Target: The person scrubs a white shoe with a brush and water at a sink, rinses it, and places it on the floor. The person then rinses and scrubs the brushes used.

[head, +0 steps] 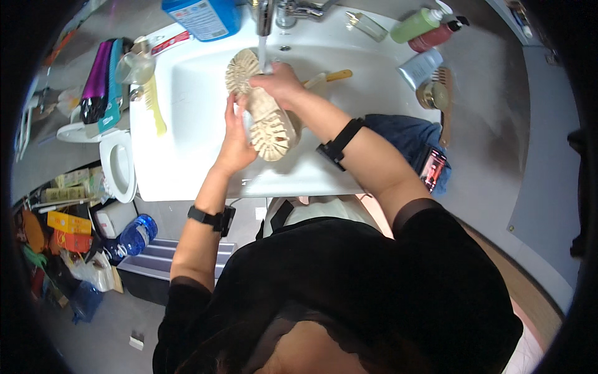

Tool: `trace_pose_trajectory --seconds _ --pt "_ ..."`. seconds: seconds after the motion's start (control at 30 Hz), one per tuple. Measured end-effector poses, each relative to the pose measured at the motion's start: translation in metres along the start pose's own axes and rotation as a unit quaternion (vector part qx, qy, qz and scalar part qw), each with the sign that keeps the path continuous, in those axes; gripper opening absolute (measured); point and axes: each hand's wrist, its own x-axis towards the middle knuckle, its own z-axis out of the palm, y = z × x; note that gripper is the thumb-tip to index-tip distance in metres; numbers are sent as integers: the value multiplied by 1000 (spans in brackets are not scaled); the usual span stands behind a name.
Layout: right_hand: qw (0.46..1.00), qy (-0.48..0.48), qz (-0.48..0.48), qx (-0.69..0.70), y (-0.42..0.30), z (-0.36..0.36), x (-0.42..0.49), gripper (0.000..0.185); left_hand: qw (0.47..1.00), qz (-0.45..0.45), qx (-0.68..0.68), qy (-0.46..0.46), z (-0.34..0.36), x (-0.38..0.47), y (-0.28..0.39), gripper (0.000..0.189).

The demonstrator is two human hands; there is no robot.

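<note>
A cream-coloured shoe (269, 134) is held over the white washbasin (187, 163), its ridged sole turned up towards me. My left hand (237, 140) grips its near left side, with the thumb at the sole's edge. Across the middle and far right side of the shoe lies my right hand (280, 86). Water runs from the chrome faucet (264, 21) just beside the shoe's far end, close to my right fingers. Behind my right hand, a brush with a yellow-brown handle (339, 75) lies in the basin; its other end is partly hidden.
A blue plastic container (205, 18) and a toothpaste tube (172, 42) stand or lie at the back left rim. Pump bottles (417, 25), a silver-blue tube (420, 68) and a wooden comb (447, 107) are at the right. A phone (433, 170) rests on dark blue cloth (397, 135).
</note>
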Motion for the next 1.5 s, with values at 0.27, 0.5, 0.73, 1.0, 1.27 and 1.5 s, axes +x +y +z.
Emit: trace_pose_trajectory --seconds 0.27,0.5,0.73,1.0,1.27,1.5 --pt "984 156 -65 -52 -13 11 -22 41 873 -168 -426 -166 -32 1 -12 122" --pt "893 250 -280 -249 -2 37 -54 62 867 -298 -391 -76 -44 25 -5 96" --pt "897 8 -263 -356 9 56 -91 60 727 -245 -633 106 23 24 -6 85" --pt "800 104 -331 -490 -5 59 -39 41 619 -291 -721 111 -2 42 7 64" --pt "906 39 -211 -365 -58 38 -14 38 641 -290 -706 74 12 18 21 76" --pt "908 29 -51 -415 -86 46 -20 46 704 -317 -634 34 3 24 6 70"
